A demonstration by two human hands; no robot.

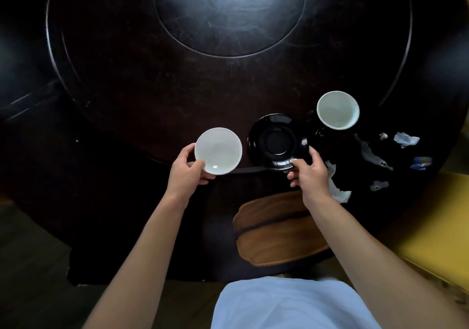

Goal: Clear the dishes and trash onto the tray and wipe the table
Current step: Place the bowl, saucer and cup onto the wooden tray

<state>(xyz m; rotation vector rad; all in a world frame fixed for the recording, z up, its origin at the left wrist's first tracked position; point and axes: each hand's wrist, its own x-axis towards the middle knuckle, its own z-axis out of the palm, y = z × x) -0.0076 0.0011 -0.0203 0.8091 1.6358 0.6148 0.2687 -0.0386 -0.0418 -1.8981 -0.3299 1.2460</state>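
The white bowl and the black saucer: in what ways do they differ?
The white bowl is pale and deep; the black saucer is glossy, dark and shallow. The left hand grips the bowl, the right hand pinches the saucer. Both are round, look empty, and are held by the near rim.
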